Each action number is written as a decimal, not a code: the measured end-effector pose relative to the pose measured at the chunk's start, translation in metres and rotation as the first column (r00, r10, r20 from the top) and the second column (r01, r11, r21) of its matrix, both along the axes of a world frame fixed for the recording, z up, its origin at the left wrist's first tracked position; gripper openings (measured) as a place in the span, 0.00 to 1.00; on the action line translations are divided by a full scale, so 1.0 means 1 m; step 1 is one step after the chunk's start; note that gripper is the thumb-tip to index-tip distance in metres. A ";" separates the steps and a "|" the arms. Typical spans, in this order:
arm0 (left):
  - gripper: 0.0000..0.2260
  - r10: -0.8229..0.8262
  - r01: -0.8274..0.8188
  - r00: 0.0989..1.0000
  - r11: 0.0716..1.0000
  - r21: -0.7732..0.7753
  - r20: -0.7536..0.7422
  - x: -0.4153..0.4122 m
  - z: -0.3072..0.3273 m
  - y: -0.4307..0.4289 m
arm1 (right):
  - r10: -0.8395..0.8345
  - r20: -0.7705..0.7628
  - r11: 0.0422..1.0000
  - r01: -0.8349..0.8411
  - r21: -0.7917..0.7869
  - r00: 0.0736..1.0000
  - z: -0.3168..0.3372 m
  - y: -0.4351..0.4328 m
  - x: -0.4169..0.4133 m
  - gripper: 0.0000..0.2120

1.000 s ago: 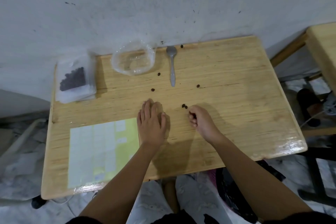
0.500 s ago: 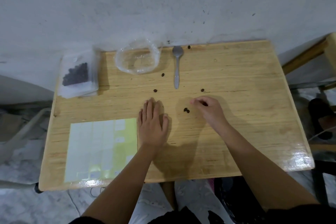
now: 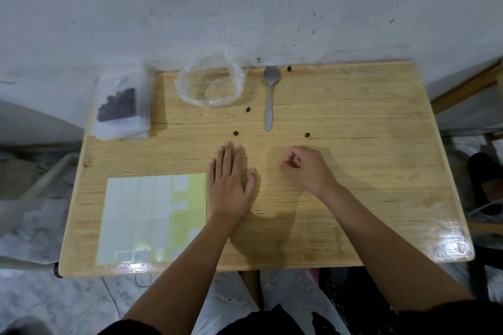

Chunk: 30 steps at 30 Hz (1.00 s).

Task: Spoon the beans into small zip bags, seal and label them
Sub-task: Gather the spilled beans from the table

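Wooden table (image 3: 367, 177) bears small dark oval beans (image 3: 235, 133) scattered just beyond the flat, straight-fingered left hand (image 3: 230, 185) and the curled right hand (image 3: 306, 170), whose pinch hides any contents.

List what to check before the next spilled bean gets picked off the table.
1. Loose beans cleared off the table: not ok, four lie scattered on its far half.
2. Right hand holding a bean: cannot tell, its curled fingertips hide whatever is between them.
3. Left hand free: ok, it lies flat on the table with straight fingers.
4. Spoon free: ok, it lies alone, handle toward the person.
5. Clear plastic bag open: ok, its mouth gapes and no beans show inside.
6. Label sheet at hand: ok, it lies flat beside the left hand.
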State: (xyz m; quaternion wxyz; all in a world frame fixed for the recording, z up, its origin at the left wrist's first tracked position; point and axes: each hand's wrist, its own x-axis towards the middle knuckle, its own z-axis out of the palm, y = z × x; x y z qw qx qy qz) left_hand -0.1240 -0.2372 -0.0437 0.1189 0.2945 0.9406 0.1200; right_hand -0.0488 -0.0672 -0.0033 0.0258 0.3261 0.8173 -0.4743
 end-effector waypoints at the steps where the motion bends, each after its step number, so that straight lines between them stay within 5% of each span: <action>1: 0.29 0.000 0.000 1.000 1.000 0.002 -0.003 0.000 0.000 0.000 | -0.030 0.006 0.999 0.030 -0.026 1.000 0.001 0.002 0.000 0.05; 4: 0.28 0.006 -0.006 1.000 1.000 0.018 -0.002 0.000 -0.001 0.000 | -0.207 0.045 0.943 0.211 -0.257 0.977 0.004 0.012 -0.001 0.08; 8: 0.27 0.010 -0.010 1.000 1.000 0.028 0.010 0.001 -0.002 -0.001 | -0.488 0.108 0.596 0.421 -0.684 0.866 0.006 0.018 0.001 0.12; 9: 0.27 0.010 -0.010 1.000 1.000 0.028 0.014 0.001 -0.002 -0.001 | -0.468 0.097 0.616 0.403 -0.677 0.879 0.006 0.017 0.003 0.12; 12: 0.27 0.008 -0.009 1.000 0.999 0.036 0.005 0.001 -0.002 -0.002 | -0.237 0.048 0.904 0.238 -0.356 0.970 0.007 0.009 0.009 0.05; 14: 0.27 0.010 -0.010 1.000 0.999 0.038 0.001 0.000 -0.002 -0.002 | -0.163 -0.011 0.970 0.158 -0.184 0.987 0.003 0.005 0.009 0.04; 30: 0.28 0.003 -0.002 1.000 1.000 0.026 -0.009 0.000 -0.003 -0.002 | 0.121 -0.010 0.981 -0.118 0.154 0.993 -0.010 -0.002 0.015 0.04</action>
